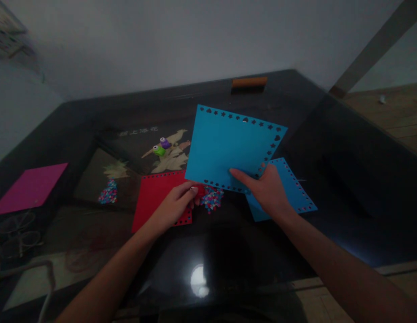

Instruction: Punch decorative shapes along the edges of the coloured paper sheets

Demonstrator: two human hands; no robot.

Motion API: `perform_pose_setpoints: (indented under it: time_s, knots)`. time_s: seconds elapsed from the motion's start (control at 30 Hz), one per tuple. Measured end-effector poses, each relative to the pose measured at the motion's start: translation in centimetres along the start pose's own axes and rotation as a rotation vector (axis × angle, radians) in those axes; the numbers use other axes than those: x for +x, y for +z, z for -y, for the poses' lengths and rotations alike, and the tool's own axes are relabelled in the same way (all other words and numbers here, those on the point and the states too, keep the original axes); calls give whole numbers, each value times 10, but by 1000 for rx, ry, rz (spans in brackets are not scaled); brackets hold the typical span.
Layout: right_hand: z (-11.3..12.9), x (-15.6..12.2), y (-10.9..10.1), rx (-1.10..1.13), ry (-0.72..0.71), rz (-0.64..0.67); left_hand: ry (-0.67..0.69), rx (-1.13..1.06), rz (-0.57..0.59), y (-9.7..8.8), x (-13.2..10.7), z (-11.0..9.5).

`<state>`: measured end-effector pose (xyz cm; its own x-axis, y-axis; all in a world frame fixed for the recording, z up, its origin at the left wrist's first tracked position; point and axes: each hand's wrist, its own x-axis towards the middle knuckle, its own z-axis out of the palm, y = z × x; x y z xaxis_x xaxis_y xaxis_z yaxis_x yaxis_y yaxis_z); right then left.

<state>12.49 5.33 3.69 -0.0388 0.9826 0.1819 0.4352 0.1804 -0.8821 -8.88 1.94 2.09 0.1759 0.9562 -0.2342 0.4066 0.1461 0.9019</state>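
Observation:
My right hand (269, 190) grips a blue sheet of paper (231, 143) by its lower right side, thumb on top, and holds it tilted above the table. Small star, heart and other shaped holes run along its top, right and bottom edges. My left hand (176, 204) is closed around a small red paper punch (199, 192), mostly hidden by the fingers, at the sheet's lower left edge. Below it lies a red sheet (154, 195) with punched edges. A pile of coloured paper bits (212, 199) lies between my hands. Another punched blue sheet (292, 186) lies under my right wrist.
Behind the red sheet stand a small green item (159, 150) and a purple item (165, 143), each with a round white top. Farther left are more paper bits (108, 192), a magenta sheet (31, 188) and glasses (19, 235). An orange-brown roll (249, 82) lies by the wall.

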Motion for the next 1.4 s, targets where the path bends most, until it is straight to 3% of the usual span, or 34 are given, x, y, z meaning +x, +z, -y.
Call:
perform_pose_setpoints:
  time_s: [0.3,0.57,0.77,1.1,1.23,1.4]
  knots:
    - [4,0,-2,12,6,7,7,1,11,0,0,-1]
    - [4,0,-2,95,-7,19,24,-4,-67,-1,1,2]
    - [-3,0,0,152,59,-40,63,-62,-86,0,1,1]
    - [-16,9,-2,271,-11,-114,79,-225,-25,1,1,2]
    - [-19,18,-15,357,-2,-211,86,-104,-53,2,-1,-2]
    - [-19,25,-55,464,35,-359,100,-64,-69,3,-2,-1]
